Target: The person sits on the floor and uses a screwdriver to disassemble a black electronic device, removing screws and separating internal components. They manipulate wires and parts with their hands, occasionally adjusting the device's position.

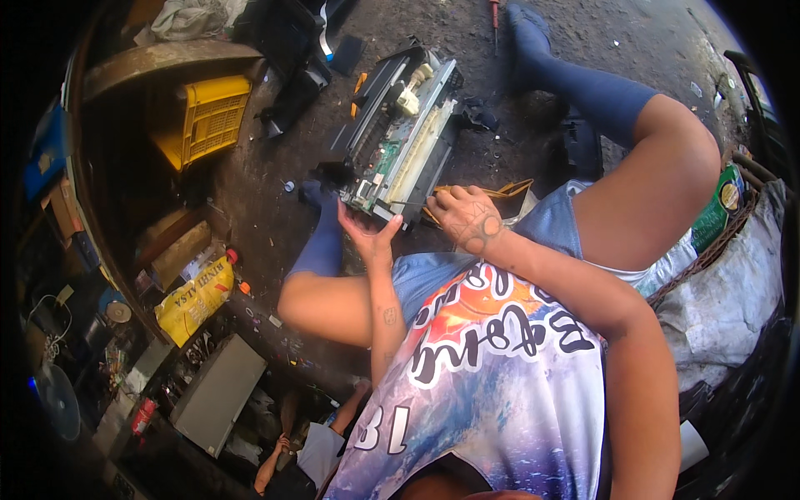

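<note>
A partly stripped printer mechanism (pixel 400 142) rests on the dark ground between my legs, tilted up to the right. It has a green circuit board, a long metal rail and cream plastic gears. My left hand (pixel 371 237) grips its near end, with the thumb on the right corner and the fingers at the left. Close to that corner, my right hand (pixel 467 218) is closed round a screwdriver (pixel 408 202). Its thin shaft points left onto the end of the mechanism; the handle is hidden in my fist. Yellow-orange strips (pixel 508 190) lie just beyond my right hand.
A red-handled screwdriver (pixel 495 25) lies beyond my right foot. Black plastic parts (pixel 296 96) are scattered at far left, near a yellow crate (pixel 212 121). A yellow bag (pixel 196 300) and a grey box (pixel 218 396) stand left. Another person (pixel 321 454) is at lower left. A white sack (pixel 725 283) lies right.
</note>
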Demonstrator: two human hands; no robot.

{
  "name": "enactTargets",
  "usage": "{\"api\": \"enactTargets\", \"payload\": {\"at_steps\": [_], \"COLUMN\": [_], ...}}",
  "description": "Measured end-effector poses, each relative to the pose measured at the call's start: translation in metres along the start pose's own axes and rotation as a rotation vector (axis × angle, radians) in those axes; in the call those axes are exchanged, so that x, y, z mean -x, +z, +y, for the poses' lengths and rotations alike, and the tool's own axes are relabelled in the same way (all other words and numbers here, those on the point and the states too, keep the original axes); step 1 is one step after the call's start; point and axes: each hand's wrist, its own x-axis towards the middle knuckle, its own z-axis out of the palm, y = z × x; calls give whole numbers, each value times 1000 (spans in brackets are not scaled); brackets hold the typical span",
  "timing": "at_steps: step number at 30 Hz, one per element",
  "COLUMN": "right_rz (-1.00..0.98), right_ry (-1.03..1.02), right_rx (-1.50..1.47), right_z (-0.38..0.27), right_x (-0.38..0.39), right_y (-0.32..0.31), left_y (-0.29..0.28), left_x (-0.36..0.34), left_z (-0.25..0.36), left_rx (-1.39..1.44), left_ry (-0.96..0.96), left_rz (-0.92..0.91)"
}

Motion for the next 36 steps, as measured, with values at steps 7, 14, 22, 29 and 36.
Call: {"api": "enactTargets", "payload": {"at_steps": [7,14,22,29,36], "right_rz": [91,69,134,116,-3], "right_ry": [838,239,-36,66,40], "right_rx": [-1263,-448,-321,-393,-330], "right_z": [6,-8,-2,0,6], "right_x": [-16,-2,-7,1,-5], "right_y": [-15,-21,-28,-22,-27], "left_y": [-2,-5,-8,-9,-10], "left_x": [2,1,2,3,6], "left_z": [2,-4,-8,-10,-10], "left_rx": [8,49,8,16,14], "left_ry": [-32,-27,-23,-9,-18], "left_rz": [9,15,18,33,34]}}
